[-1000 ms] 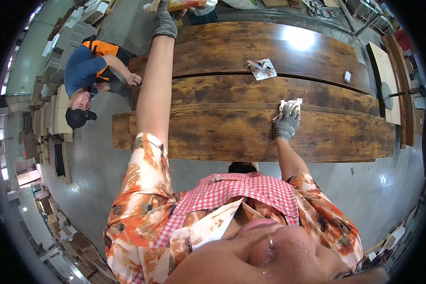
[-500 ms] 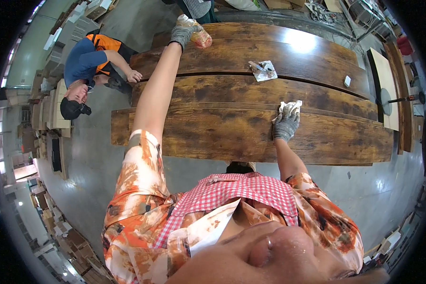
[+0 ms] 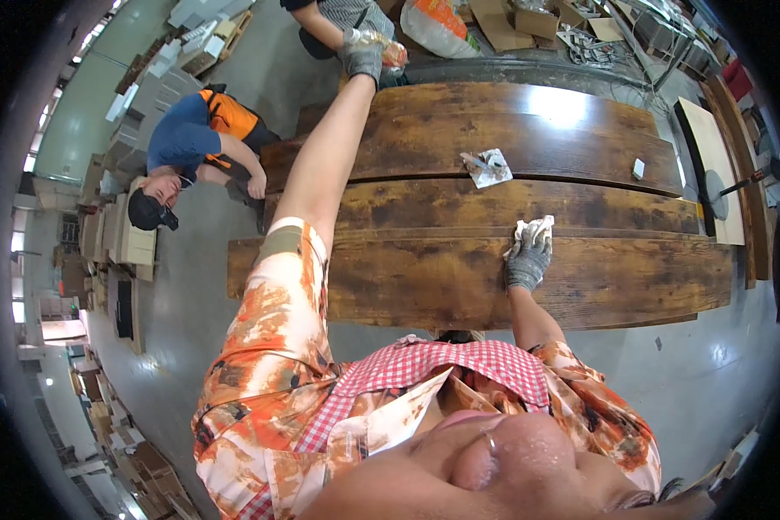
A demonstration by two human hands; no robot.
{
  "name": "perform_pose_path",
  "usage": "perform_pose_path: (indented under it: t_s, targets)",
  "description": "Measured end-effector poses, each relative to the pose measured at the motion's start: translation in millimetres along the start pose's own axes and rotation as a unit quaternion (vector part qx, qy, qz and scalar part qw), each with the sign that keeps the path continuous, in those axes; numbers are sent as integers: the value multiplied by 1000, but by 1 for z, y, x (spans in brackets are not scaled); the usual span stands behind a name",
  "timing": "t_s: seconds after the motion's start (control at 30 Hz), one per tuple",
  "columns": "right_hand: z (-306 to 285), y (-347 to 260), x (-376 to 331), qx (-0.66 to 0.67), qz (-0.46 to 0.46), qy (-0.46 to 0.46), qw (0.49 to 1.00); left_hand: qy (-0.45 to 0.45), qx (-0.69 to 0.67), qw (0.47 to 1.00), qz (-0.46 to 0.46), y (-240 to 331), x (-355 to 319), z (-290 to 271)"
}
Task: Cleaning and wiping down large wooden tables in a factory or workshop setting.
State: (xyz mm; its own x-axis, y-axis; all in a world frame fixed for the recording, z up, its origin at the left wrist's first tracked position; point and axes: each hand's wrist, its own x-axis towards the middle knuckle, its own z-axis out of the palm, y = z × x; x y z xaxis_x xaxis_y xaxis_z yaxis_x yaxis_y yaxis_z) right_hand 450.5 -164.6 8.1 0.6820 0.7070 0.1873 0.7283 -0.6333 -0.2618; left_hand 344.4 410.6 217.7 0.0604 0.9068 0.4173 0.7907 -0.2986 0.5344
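My left hand [image 3: 363,62], in a grey glove, stretches far out past the back left of the wood-grain boards [image 3: 407,276]. Its fingers are closed round a clear plastic bottle [image 3: 395,55] with reddish-orange contents. Another person's bare forearm [image 3: 317,26] reaches up to the bottle's pale top; whether that hand grips it is unclear. My gloved right hand [image 3: 527,263] presses a crumpled white cloth [image 3: 537,230] onto the nearer boards. Farther back on the boards lies a white paper [image 3: 491,168] with a small tool on it.
A small white block [image 3: 638,169] sits at the boards' right. A co-worker in blue and orange [image 3: 180,130] bends at the left end. Right of the boards stand a pale panel [image 3: 709,165] and a fan [image 3: 717,192]. Cartons [image 3: 537,22] and a white sack [image 3: 438,30] lie behind.
My left hand has carried the bottle farther out to the other person, whose arm has come into view. My view has shifted; the right hand stays on the cloth. The co-worker's hand has left the boards.
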Motion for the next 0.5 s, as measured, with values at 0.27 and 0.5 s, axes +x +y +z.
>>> perform_pose_path:
  t_s: [0.27, 0.5]
  targets:
    - [-25, -41, 12, 33, 1, -106, 994, -68, 112, 991, 5, -45, 49, -53]
    - [-7, -2, 4, -44, 7, -63, 997, -102, -74, 986, -109, 47, -39, -44]
